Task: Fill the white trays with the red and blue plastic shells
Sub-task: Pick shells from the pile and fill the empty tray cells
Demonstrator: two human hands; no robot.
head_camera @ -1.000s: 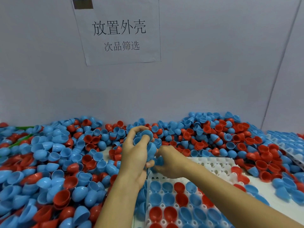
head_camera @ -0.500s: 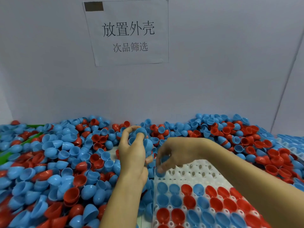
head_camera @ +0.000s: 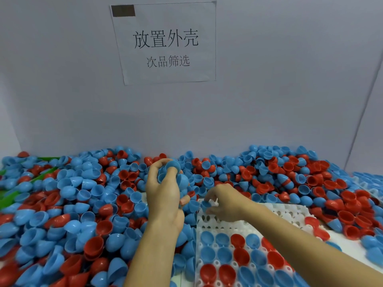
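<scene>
Grey wall panels back the bench, with a paper sign [head_camera: 165, 43] of printed characters taped above the heap. Right hand [head_camera: 224, 204] reaches over the tray's far left corner, its curled fingers pinching a blue shell [head_camera: 205, 204] just above an unfilled pocket there. Left hand [head_camera: 163, 189], raised just beside the tray's left edge, grips a cluster of blue shells [head_camera: 173, 172], thumb and fingers wrapped around them, one cup facing up at the fingertips. White tray [head_camera: 244, 222] lies at the bench's near right; its near rows hold red and blue shells seated open side up, while the far rows around the right hand show bare pockets. Loose shells [head_camera: 83, 204] in both colours cover the bench from the left edge to the back wall and along the right side, some spilling onto the tray's right edge. Another tray [head_camera: 366, 181], partly buried, shows at the far right.
</scene>
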